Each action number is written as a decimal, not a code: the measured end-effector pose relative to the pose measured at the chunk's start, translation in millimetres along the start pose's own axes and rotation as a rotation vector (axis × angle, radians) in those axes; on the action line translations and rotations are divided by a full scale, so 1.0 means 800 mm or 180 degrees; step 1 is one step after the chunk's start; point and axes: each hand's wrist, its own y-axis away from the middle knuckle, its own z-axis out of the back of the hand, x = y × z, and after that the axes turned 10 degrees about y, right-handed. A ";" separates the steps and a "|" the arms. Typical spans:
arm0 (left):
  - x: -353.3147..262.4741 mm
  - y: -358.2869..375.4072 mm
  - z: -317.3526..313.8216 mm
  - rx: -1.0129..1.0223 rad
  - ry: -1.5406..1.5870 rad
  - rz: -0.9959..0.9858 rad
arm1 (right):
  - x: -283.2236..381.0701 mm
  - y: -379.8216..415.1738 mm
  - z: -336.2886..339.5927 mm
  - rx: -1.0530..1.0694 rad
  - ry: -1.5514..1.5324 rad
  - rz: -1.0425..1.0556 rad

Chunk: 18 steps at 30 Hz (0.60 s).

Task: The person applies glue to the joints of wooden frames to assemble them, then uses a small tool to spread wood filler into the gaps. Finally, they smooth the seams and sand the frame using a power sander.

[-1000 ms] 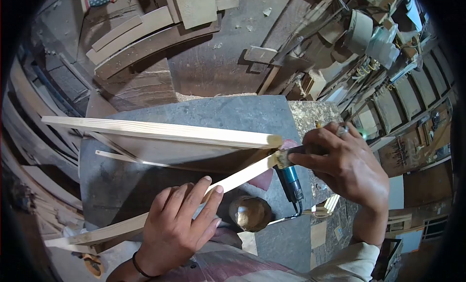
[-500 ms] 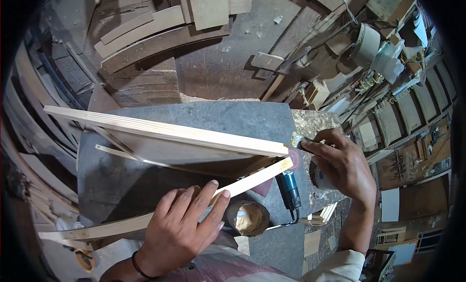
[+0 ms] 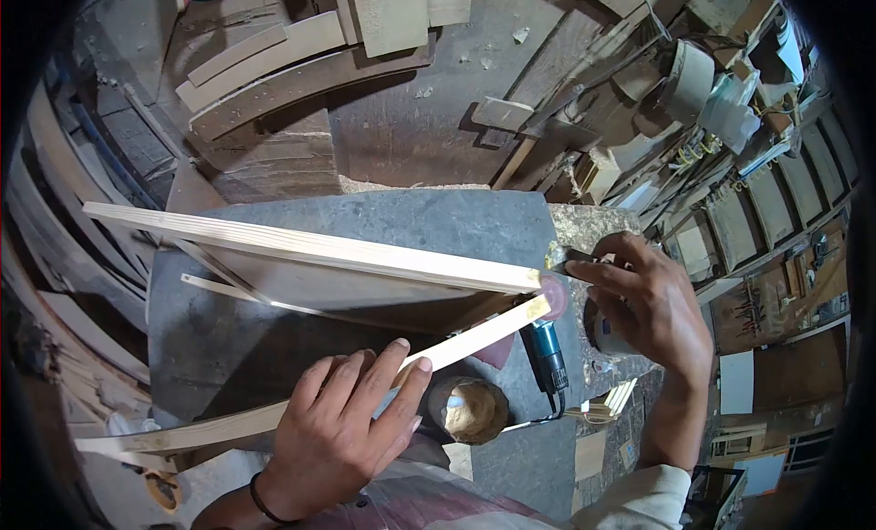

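Note:
My left hand point(image 3: 351, 420) lies over the curved wooden strip point(image 3: 493, 334) of a pale frame, its fingers stretched out and spread across the wood. A yellow smear marks this strip's right end. My right hand point(image 3: 662, 316) pinches a small putty knife point(image 3: 568, 259), its blade carrying yellowish paste, just right of the frame's straight wooden bar point(image 3: 310, 247). That bar's end also has a yellow patch. Between the two ends shows a purplish disc point(image 3: 556, 298) beside a teal and black power tool point(image 3: 547, 355), partly under the frame.
A round pot point(image 3: 470, 411) with tan contents stands near my body. A tin point(image 3: 607, 334) is partly hidden behind my right hand. The grey work surface point(image 3: 411, 215) carries the frame. Curved boards point(image 3: 310, 88) lie on the floor beyond, with wood scraps point(image 3: 593, 179) at right.
The putty knife's blade has turned slightly and shows darker, with my right hand shifting a little. My left hand and the frame stay nearly still.

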 end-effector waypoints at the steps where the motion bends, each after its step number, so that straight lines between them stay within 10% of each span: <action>1: 0.000 0.000 -0.001 -0.0023 -0.0004 -0.0003 | 0.000 -0.001 0.003 0.0034 0.0001 -0.0001; 18: 0.001 0.000 0.000 -0.0101 -0.0081 -0.0093 | 0.014 -0.019 0.018 0.0426 0.0261 0.0359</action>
